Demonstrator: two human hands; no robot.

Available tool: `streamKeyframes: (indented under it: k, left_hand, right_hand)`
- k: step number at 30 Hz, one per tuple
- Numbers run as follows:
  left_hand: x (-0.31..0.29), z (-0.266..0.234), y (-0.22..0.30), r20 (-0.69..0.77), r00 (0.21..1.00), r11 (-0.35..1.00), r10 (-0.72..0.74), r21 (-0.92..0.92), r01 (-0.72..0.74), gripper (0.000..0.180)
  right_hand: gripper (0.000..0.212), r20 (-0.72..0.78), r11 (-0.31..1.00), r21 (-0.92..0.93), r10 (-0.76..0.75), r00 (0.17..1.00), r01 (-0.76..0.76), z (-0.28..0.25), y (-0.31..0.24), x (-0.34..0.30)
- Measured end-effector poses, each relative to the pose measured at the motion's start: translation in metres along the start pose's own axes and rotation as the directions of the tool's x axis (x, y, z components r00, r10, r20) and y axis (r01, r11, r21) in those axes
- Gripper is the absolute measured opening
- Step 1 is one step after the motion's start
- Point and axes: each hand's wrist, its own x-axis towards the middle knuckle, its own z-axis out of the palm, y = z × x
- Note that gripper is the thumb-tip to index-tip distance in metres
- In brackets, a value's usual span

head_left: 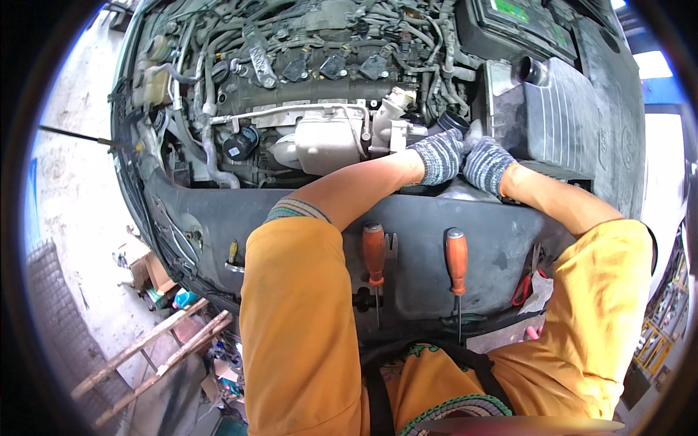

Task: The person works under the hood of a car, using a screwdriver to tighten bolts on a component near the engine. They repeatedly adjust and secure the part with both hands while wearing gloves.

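Observation:
Both of my hands wear grey knitted work gloves and meet in the engine bay, beside the black air filter box [556,120]. My left hand [440,157] is closed, its fingers curled at the lower edge of a black round hose end [452,122]. Close against it, my right hand [486,164] is closed too, next to a pale rounded piece [475,132] between the hands. What the fingers grip is hidden by the gloves. A silver metal heat shield [329,139] lies left of my left hand.
Two orange-handled screwdrivers, one left [374,254] and one right [456,261], lie on the dark front panel [418,218]. Red-handled pliers [522,289] rest at the right. A black oil filter [241,144] and a battery [520,29] are in the bay. A wooden ladder [156,349] leans lower left.

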Motion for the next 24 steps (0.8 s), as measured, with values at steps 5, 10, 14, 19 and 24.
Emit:
streamKeyframes:
  k: [5, 10, 14, 19, 24]
  left_hand:
    - [-0.003, 0.006, 0.0, -0.049, 0.987, 0.952, -0.154, -0.276, 0.135, 0.032]
    - [-0.003, -0.002, 0.004, -0.037, 0.975, 0.924, -0.218, -0.329, 0.194, 0.034]
    - [0.0, 0.005, 0.001, -0.049, 0.988, 0.963, -0.145, -0.235, 0.13, 0.031]
    - [-0.006, -0.004, 0.001, -0.064, 0.978, 0.946, -0.198, -0.274, 0.174, 0.03]
    - [-0.005, -0.016, 0.008, -0.009, 0.961, 0.894, -0.275, -0.371, 0.252, 0.031]
  right_hand:
    - [0.023, 0.121, 0.994, -0.101, -0.02, 0.992, 0.033, -0.018, -0.009, -0.002]
    - [0.022, 0.136, 0.994, -0.055, 0.102, 0.985, -0.095, -0.02, -0.009, -0.004]
    - [0.024, 0.076, 0.996, -0.024, 0.092, 0.993, -0.091, -0.018, -0.01, -0.005]
    - [0.026, 0.0, 1.0, -0.02, -0.018, 1.0, 0.018, -0.012, -0.018, -0.002]
    - [0.029, 0.083, 0.988, 0.124, 0.083, 0.993, -0.093, -0.021, -0.019, -0.007]
